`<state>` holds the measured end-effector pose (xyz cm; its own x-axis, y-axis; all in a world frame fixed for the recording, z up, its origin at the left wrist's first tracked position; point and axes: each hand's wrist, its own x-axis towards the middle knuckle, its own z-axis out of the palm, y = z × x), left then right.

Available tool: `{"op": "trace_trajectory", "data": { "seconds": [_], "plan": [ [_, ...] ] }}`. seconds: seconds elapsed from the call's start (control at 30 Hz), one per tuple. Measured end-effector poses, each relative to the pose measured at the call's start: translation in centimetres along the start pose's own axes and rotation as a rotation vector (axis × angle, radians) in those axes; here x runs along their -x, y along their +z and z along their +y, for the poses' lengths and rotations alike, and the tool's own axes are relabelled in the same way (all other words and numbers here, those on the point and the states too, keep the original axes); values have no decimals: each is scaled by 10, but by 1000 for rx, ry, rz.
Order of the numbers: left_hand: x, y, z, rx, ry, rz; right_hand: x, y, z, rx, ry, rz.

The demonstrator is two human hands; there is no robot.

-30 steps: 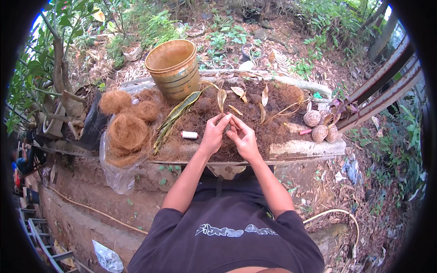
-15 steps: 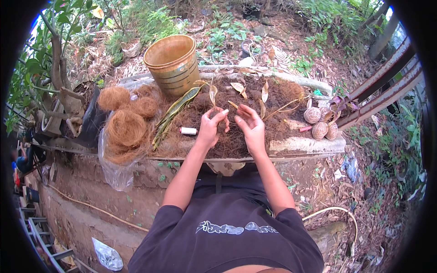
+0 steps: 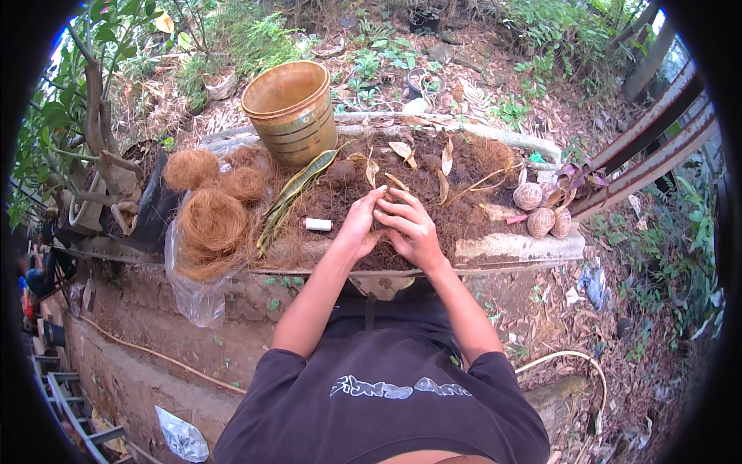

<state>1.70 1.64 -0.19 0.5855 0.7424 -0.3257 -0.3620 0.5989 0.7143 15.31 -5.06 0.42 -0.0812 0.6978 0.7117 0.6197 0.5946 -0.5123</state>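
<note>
My left hand (image 3: pixel 360 225) and my right hand (image 3: pixel 411 230) meet over the dark soil (image 3: pixel 464 166), in front of my body. The right fingers curl over the left fingertips, and the inside of both hands is hidden, so anything held there cannot be made out. Dry yellow-brown leaves (image 3: pixel 371 171) lie just beyond the fingertips. Left of my hands rests a white spool of thread (image 3: pixel 318 224) on its side. Long green leaves with yellow edges (image 3: pixel 297 193) lie slantwise beyond it.
Brown fibre bundles (image 3: pixel 214 220) lie on clear plastic at the left. Behind them stands a tall yellowish-brown pot (image 3: pixel 296 131). On the right sit several string-wrapped balls (image 3: pixel 539 222) beside a small red object (image 3: pixel 516 220). Rusty metal beams (image 3: pixel 657 158) slant in from the right.
My hands have come together from being apart, the right fingers now lying over the left ones. The things around them lie as before.
</note>
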Motion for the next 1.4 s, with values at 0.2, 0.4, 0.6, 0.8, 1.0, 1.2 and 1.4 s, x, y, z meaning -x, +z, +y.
{"op": "trace_trajectory", "data": {
  "seconds": [0.2,0.4,0.6,0.8,1.0,1.2,1.4],
  "plan": [
    [1,16,-2,212,94,217,3,10,-5,-68,96,7],
    [-4,4,-13,168,90,75,9,10,3,-105,127,50],
    [-6,3,-22,135,95,126,7,13,-16,-158,379,78],
    [7,30,4,366,29,71,13,17,5,-50,225,170],
    [7,30,7,185,-30,114,10,8,2,-6,175,96],
    [5,33,-1,161,-23,132,17,10,11,75,100,29],
    [8,38,0,106,31,143,18,17,-1,-3,257,190]
  ]
}}
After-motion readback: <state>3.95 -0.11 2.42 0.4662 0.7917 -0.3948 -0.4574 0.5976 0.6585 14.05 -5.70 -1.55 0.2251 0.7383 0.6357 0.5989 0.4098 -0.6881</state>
